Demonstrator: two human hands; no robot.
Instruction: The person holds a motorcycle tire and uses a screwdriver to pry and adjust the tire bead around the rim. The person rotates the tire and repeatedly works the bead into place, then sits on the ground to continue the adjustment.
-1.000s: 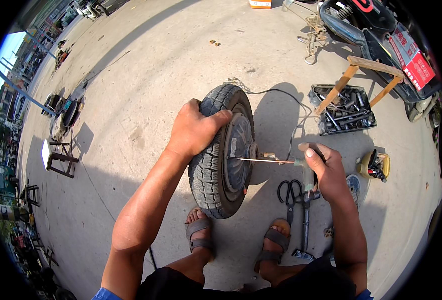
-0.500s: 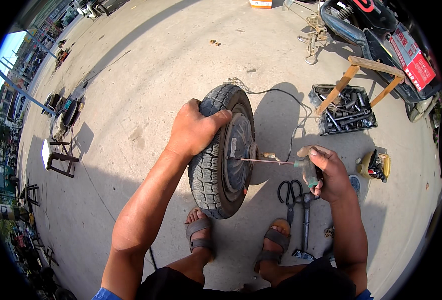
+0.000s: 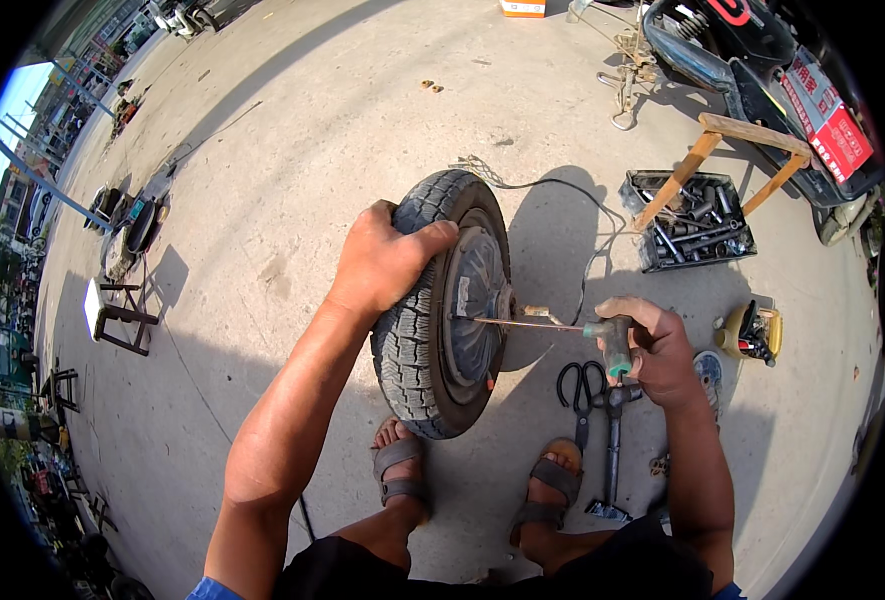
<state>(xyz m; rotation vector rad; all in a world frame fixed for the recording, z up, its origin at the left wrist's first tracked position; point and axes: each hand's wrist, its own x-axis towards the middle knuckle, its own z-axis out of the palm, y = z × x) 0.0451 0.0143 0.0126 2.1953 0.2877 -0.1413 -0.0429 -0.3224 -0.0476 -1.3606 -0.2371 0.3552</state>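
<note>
A black-tyred wheel (image 3: pixel 412 330) with a grey hub motor (image 3: pixel 475 270) stands upright on the concrete in front of me. My left hand (image 3: pixel 387 258) is closed over the tyre's upper left side, its thumb reaching across to the rim. To the right of the wheel, my right hand (image 3: pixel 662 350) holds the green T-shaped handle of a screwdriver (image 3: pixel 614 345), the index finger curled above it. The thin shaft runs left past the axle, and its tip meets the hub cover near the rim. Whatever the tip sits in is too small to make out.
Large black scissors (image 3: pixel 581 400) and a hammer (image 3: pixel 613 440) lie by my right foot. Farther right are a crate of sockets (image 3: pixel 687 263) with a wooden handle and a cut yellow container (image 3: pixel 774 330) of small tools. A cable (image 3: pixel 594 250) trails behind the wheel. A scooter (image 3: pixel 762 80) stands back right.
My right hand has changed its hold on the screwdriver, and the handle has turned with more of it showing. The wheel and my left hand have shifted very slightly left.
</note>
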